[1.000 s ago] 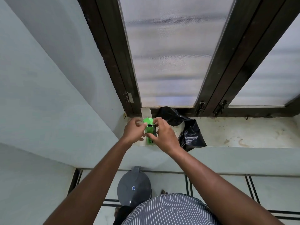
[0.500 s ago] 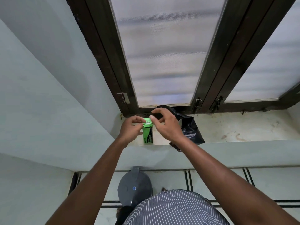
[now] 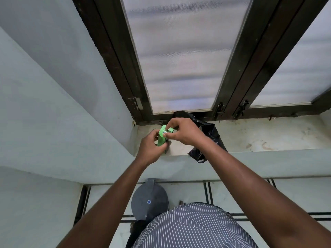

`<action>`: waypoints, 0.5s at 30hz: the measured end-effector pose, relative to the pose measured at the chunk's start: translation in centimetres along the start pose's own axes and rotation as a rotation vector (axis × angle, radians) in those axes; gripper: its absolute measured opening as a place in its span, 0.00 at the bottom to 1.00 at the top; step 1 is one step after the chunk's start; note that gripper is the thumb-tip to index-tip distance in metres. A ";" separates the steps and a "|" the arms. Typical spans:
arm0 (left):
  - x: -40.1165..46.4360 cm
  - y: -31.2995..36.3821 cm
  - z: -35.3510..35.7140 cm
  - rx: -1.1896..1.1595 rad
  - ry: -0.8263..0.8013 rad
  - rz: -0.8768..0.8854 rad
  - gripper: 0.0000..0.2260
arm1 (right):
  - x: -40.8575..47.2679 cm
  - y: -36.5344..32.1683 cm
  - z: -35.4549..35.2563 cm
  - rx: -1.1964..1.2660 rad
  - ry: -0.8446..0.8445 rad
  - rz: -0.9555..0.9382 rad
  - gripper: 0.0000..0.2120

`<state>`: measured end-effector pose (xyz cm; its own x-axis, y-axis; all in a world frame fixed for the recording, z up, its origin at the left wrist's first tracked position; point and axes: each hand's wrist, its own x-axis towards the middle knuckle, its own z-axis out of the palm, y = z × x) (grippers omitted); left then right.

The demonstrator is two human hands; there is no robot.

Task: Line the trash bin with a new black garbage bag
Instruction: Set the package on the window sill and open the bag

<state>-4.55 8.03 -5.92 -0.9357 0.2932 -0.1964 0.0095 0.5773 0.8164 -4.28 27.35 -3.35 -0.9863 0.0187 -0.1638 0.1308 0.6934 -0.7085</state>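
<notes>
A small green packet (image 3: 162,138) of garbage bags is held just above the window sill (image 3: 259,138). My left hand (image 3: 152,149) grips its lower part from the left. My right hand (image 3: 184,131) pinches its top end with thumb and fingers. A loose black garbage bag (image 3: 211,138) lies crumpled on the sill behind my right wrist, one corner hanging over the edge. The grey trash bin (image 3: 149,201) with its lid down stands on the floor below, partly hidden by my striped shirt.
A dark-framed window (image 3: 179,59) with frosted panes rises behind the sill. A pale wall (image 3: 53,104) closes in on the left. The tiled floor (image 3: 295,197) with dark lines stretches to the right of the bin.
Both hands have lifted the green packet slightly off the sill and tilted it. My right hand's fingers have moved onto its top end.
</notes>
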 end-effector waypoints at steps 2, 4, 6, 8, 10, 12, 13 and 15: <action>-0.2 0.0 0.4 0.021 0.041 0.033 0.22 | 0.4 -0.5 -0.6 -0.055 -0.051 0.037 0.17; -0.5 0.0 0.8 0.077 0.068 0.066 0.22 | 1.0 -1.1 -0.8 -0.131 -0.082 0.060 0.20; -0.8 0.0 1.1 0.176 0.096 0.102 0.21 | 1.5 -1.5 -0.8 -0.209 -0.088 0.057 0.21; -1.0 0.2 1.2 0.310 0.154 0.162 0.23 | 1.9 -2.0 -0.6 -0.287 -0.085 0.051 0.22; -1.0 0.2 1.1 0.352 0.209 0.232 0.27 | 2.2 -2.4 -0.7 -0.334 -0.071 0.054 0.22; -1.1 0.5 1.1 0.378 0.232 0.292 0.24 | 2.4 -2.3 -0.7 -0.305 -0.067 0.058 0.20; -1.1 0.5 1.0 0.382 0.238 0.309 0.21 | 2.4 -1.9 -0.6 -0.248 -0.076 0.049 0.19; -0.7 0.2 0.6 0.324 0.264 0.273 0.18 | 1.9 -1.3 -0.1 -0.031 -0.089 0.032 0.18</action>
<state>-3.67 8.40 -6.01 -0.9407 0.2877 0.1798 0.3366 0.7255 0.6002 -6.37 26.59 -2.67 -0.9688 -0.0218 -0.2470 0.1575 0.7152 -0.6810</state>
